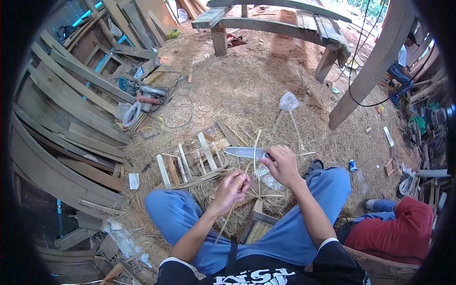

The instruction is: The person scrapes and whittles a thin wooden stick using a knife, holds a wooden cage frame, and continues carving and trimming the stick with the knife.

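Note:
My left hand (232,188) is closed around a thin pale strip (227,219), perhaps bamboo, whose lower end slants down toward my lap. My right hand (284,166) grips a knife (244,152), its broad blade pointing left above my left hand. Another narrow strip stands upright near the blade, and I cannot tell whether the two touch. The knife handle is mostly hidden by my fingers. Between my legs sits a wooden box (270,219) with several pale strips in it. A small slatted wooden frame (208,151) lies beyond my left knee.
Wood shavings cover the ground. Long curved planks (66,114) lean on the left, near power tools (148,97). A wooden bench (266,23) stands ahead, a slanted post (375,61) to the right. One person in red (394,230) sits close on my right; another person (401,71) is farther off.

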Available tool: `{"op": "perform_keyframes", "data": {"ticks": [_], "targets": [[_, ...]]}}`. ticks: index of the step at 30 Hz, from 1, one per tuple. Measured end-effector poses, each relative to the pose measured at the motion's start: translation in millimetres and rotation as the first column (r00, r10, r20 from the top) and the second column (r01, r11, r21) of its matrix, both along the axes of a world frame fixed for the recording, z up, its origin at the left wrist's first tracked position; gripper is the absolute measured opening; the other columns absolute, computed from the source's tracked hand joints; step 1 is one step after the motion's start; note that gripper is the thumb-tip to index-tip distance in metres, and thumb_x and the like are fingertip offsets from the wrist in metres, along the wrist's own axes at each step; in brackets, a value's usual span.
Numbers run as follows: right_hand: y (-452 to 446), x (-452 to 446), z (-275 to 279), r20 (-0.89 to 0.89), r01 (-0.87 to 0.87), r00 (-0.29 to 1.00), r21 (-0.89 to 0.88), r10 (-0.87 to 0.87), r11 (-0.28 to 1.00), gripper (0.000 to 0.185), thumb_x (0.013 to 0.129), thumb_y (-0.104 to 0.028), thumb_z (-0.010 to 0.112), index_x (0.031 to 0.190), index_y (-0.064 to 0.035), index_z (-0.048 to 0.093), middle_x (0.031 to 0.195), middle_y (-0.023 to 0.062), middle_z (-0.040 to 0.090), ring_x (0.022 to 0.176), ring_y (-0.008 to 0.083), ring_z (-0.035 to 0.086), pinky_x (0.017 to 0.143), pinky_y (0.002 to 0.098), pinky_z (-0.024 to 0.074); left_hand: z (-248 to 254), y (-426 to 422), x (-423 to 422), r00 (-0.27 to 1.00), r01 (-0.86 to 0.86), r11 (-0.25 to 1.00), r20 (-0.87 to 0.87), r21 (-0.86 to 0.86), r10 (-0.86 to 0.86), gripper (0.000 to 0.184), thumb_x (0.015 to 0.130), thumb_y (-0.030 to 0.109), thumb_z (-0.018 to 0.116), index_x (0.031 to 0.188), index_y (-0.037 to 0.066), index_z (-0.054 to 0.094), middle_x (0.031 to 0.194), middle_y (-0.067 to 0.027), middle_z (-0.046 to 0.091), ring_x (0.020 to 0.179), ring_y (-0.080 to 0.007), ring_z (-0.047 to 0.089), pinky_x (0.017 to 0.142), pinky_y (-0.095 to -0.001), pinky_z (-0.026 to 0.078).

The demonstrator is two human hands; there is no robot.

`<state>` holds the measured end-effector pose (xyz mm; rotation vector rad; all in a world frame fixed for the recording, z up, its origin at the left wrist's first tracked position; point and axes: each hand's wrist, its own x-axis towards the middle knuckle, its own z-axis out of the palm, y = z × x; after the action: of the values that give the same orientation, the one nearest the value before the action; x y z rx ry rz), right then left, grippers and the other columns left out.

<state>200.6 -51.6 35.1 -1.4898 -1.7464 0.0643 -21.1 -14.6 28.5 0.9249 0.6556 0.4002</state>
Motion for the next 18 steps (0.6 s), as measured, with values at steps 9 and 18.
{"op": "perform_keyframes", "data": {"ticks": [9,18], "targets": [[-11,11,3,0.02,-0.038,0.999,-0.036,0.039,0.999,0.027,0.087,-0.03,0.068,0.097,-0.005,0.065,0.076,0.0092,0.058,0.069,0.0269,0.054,0.064,0.0378,0.0392,9,-3,22,0.995,-0.092,0.995,-0.031,-0.044,0.09,0.029,0.106,0.034,0.044,0.119,0.009,0.05,0.062,0.0027,0.041,0.046,-0.004,0.03,0.041,-0.0205,0.025],[-13,10,-5,0.052,-0.049,0.997,-0.025,0.05,0.998,0.028,0.085,-0.031,0.07,0.097,-0.0061,0.064,0.077,0.008,0.059,0.071,0.0258,0.056,0.065,0.0377,0.0382,5,-7,26,0.999,-0.022,1.0,-0.037,0.007,0.022,0.031,0.104,0.033,0.05,0.12,0.007,0.055,0.063,0.0059,0.036,0.048,-0.0026,0.029,0.041,-0.0202,0.024]]}}
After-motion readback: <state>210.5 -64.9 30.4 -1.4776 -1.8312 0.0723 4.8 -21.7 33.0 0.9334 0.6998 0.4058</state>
